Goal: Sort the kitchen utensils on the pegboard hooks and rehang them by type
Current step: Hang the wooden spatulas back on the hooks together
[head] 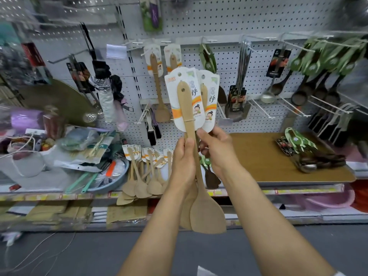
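I hold two carded wooden spatulas (pixel 191 124) just below the pegboard hook (pixel 148 51) with its matching spatulas; left hand (pixel 182 162) and right hand (pixel 216 150) both pinch the handles; next, I judge, threading card holes onto that hook.

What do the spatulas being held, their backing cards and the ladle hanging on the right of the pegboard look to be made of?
Pale tan spatulas gripped in the left hand and right hand: probably unfinished wood or bamboo, matte and light brown. White printed backing cards: likely glossy cardboard, flat with a punched hanging hole. Silver ladle: seemingly polished metal, grey and reflective, though blurred.
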Demonstrator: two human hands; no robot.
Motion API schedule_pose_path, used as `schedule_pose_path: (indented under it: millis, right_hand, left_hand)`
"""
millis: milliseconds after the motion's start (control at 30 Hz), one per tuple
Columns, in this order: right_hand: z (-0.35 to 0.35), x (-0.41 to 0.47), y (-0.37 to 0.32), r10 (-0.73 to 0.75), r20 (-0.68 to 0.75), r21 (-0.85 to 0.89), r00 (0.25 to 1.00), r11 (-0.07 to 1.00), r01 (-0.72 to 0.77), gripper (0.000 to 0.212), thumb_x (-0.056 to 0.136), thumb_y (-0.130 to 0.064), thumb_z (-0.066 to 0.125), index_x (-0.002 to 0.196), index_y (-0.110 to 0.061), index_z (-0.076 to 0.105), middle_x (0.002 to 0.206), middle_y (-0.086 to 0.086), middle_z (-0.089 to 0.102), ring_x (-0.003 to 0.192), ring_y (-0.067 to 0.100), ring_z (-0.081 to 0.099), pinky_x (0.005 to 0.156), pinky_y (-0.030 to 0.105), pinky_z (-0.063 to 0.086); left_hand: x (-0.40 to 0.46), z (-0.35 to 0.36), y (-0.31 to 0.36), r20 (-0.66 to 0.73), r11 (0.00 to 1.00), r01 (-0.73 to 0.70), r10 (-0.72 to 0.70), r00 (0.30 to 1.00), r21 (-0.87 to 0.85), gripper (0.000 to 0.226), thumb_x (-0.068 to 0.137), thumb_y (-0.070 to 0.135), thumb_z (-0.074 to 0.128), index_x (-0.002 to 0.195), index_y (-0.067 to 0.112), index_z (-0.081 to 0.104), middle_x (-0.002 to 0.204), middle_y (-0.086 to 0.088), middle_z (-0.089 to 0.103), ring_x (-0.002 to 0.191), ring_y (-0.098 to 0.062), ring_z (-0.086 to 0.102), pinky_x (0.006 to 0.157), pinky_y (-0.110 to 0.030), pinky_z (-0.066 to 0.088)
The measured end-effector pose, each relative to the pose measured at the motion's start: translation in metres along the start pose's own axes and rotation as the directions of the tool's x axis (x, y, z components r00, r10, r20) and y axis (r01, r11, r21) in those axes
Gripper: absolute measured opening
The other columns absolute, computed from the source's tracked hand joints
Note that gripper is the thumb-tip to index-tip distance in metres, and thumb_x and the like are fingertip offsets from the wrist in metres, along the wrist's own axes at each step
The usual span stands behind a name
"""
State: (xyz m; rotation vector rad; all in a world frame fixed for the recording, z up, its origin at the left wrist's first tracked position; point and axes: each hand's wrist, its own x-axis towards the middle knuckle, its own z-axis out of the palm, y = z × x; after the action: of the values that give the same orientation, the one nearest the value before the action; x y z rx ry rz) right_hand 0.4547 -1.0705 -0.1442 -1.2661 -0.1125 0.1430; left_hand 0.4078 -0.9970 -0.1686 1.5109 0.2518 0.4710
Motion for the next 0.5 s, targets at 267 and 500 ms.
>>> schedule_pose_path:
  millis: [267, 500]
  right_hand:
    - [0.011, -0.008, 0.012, -0.02, -0.001, 0.058, 1.0, 0.998, 0.02, 0.006, 0.088, -0.006, 0.066, 0.086, -0.002, 0.063, 0.07, 0.011, 0.055, 0.054, 0.01, 0.046, 0.047, 0.018, 0.039]
    - [0.033, 0.007, 0.031, -0.022, 0.01, 0.112, 1.0, 0.993, 0.02, 0.004, 0.095, -0.004, 0.056, 0.093, -0.002, 0.059, 0.075, 0.009, 0.07, 0.07, 0.019, 0.065, 0.063, 0.029, 0.053]
  left_hand:
    - [0.0, -0.007, -0.01, -0.172, 0.966, -0.142, 0.18, 0.968, 0.216, 0.022, 0.102, 0.034, 0.042, 0.093, 0.016, 0.05, 0.081, 0.006, 0.057, 0.077, -0.009, 0.054, 0.068, -0.027, 0.043]
    - [0.032, -0.031, -0.025, -0.245, 0.992, -0.051, 0.078, 0.966, 0.114, 0.026, 0.103, 0.032, 0.036, 0.092, 0.02, 0.057, 0.09, -0.001, 0.067, 0.089, -0.016, 0.065, 0.082, -0.038, 0.053]
